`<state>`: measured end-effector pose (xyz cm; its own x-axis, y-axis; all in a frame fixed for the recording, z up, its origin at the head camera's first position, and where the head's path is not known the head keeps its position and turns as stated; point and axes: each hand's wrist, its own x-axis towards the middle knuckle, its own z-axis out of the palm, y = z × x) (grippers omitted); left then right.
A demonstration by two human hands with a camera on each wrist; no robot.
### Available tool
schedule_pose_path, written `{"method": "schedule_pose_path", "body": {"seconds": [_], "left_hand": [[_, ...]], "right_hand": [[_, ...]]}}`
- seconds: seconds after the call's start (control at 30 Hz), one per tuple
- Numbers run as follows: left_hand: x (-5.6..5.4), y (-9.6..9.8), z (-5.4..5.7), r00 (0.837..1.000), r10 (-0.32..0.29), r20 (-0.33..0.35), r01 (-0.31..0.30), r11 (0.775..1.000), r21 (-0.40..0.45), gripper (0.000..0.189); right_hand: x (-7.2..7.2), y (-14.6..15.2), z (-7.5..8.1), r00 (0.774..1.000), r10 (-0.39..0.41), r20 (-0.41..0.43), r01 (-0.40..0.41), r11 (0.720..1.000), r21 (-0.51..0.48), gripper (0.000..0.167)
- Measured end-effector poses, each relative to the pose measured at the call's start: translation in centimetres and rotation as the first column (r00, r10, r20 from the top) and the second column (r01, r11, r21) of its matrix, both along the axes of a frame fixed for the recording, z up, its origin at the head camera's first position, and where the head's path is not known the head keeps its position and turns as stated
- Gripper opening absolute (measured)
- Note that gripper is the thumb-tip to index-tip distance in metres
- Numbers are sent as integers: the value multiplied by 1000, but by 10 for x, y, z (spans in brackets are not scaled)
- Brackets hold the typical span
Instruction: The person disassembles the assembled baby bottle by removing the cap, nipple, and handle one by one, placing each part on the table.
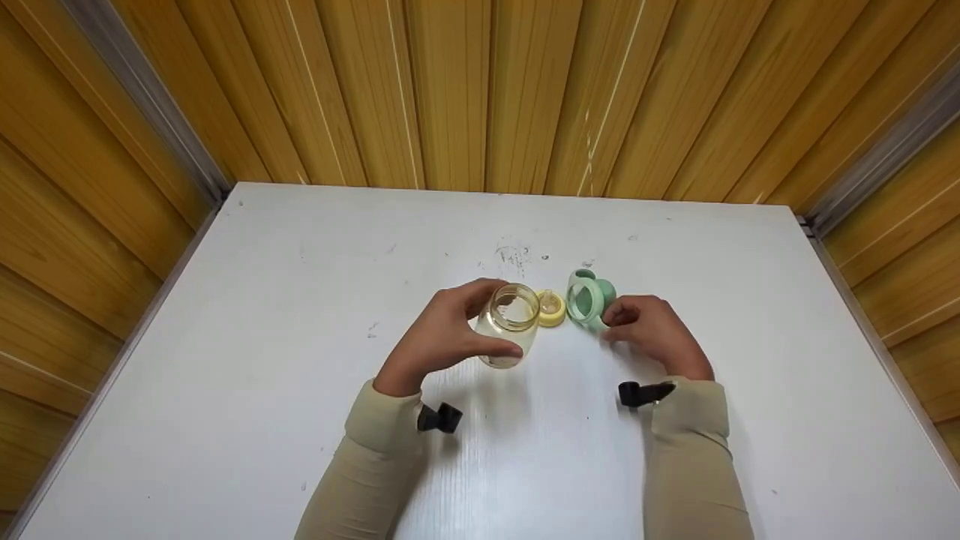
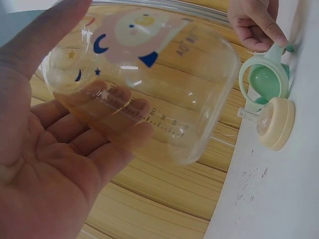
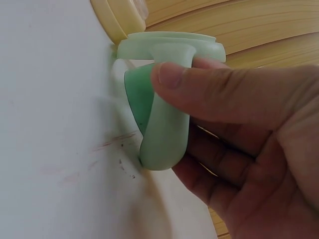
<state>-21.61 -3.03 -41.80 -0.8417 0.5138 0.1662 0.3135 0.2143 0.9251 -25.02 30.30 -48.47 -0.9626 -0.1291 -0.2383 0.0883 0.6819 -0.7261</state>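
Observation:
My left hand [image 1: 442, 330] grips a clear, yellowish baby bottle [image 2: 164, 84] round its body, thumb on one side and fingers on the other. Its open mouth faces up towards the head camera, and the wall carries a cartoon print and a measuring scale. With thumb and fingers, my right hand [image 1: 658, 330] pinches one grip of a mint-green two-handled bottle holder [image 3: 167, 132], whose ring shows at its top in the right wrist view. Between bottle and holder, a teat in a pale yellow collar [image 1: 551, 319] stands on the table, teat upward.
The white table [image 1: 225, 360] has dark scuff marks beyond the bottle. Yellow wood-look panels [image 1: 450, 90] rise along its back and sides, with metal posts at the back corners. A small black device [image 1: 441, 418] sits at each cuff.

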Motion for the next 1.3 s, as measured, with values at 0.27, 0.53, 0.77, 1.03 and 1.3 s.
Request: {"method": "schedule_pose_path", "body": {"seconds": [0.27, 0.53, 0.77, 1.03, 1.3], "left_hand": [[1, 0, 0, 1000, 8, -1, -8, 1000, -12, 70], [1, -1, -1, 1000, 4, 0, -4, 1000, 9, 69], [1, -1, -1, 1000, 4, 2, -4, 1000, 11, 69], [0, -1, -2, 1000, 2, -2, -2, 1000, 8, 70], [-1, -2, -3, 1000, 10, 9, -10, 1000, 13, 71]], "right_hand": [[0, 4, -2, 1000, -13, -12, 14, 1000, 12, 20], [2, 6, -2, 999, -22, -27, 22, 1000, 18, 21], [3, 7, -1, 999, -16, -32, 17, 999, 32, 20], [4, 9, -1, 999, -16, -39, 17, 1000, 25, 20], [4, 9, -1, 999, -13, -47, 14, 1000, 19, 19]]}}
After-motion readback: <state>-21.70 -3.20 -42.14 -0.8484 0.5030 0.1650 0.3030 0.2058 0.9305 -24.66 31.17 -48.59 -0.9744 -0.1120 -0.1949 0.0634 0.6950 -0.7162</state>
